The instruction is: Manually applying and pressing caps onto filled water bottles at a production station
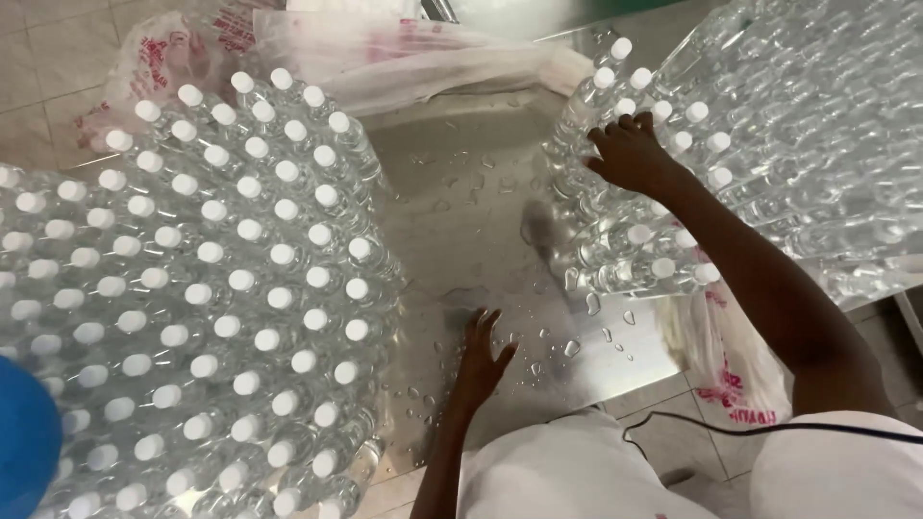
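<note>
A view from above looks down on a wet, shiny metal table (pixel 461 192) crowded with small clear plastic bottles, all with white caps. The person's left hand (pixel 484 351) lies flat near the table's near edge, fingers spread wide and holding nothing, on a bare patch dotted with water drops. The right hand (pixel 630 154) reaches across to the right side, fingers curled over the caps of a small cluster of upright bottles (pixel 644 144) standing near the far right corner; it rests on them, and whether it actually grips one cannot be told. Behind and to the right of that cluster, a loose heap of bottles (pixel 817 125) lies tumbled on its sides, spilling toward the right edge. On the left half of the table stands a large block of upright bottles (pixel 221 288), packed cap to cap in neat rows and reaching to the left and near edges. Judging by this, a good deal of sorting looks done, since the left block is dense and orderly, while the heap on the right remains unsorted and sizeable. Clear plastic bags with red print (pixel 385 48) lie crumpled along the far edge, and another hangs off the near right edge. A blue rounded object (pixel 24 442) shows at the near left corner.
</note>
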